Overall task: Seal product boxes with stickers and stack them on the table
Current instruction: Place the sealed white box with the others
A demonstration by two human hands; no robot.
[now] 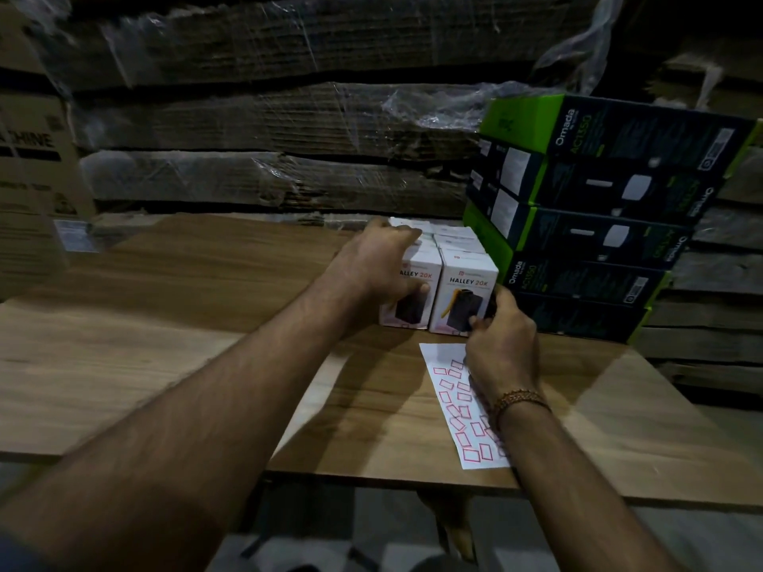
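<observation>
Several white "Halley 20K" product boxes stand in two rows on the wooden table (206, 307). My left hand (380, 262) grips the front left box (406, 299), fingers over its top and thumb on its front face. The front right box (462, 299) stands beside it. My right hand (501, 344) touches the lower right corner of that box with curled fingers; whether it pinches a sticker I cannot tell. A white sticker sheet (454, 410) with several red-outlined stickers lies on the table under my right wrist.
A stack of dark green-edged "Omada" cartons (598, 216) stands right of the white boxes. Shrink-wrapped flattened cardboard (268, 130) forms a wall behind the table. A brown carton (29, 167) sits at far left. The table's near edge runs below the sticker sheet.
</observation>
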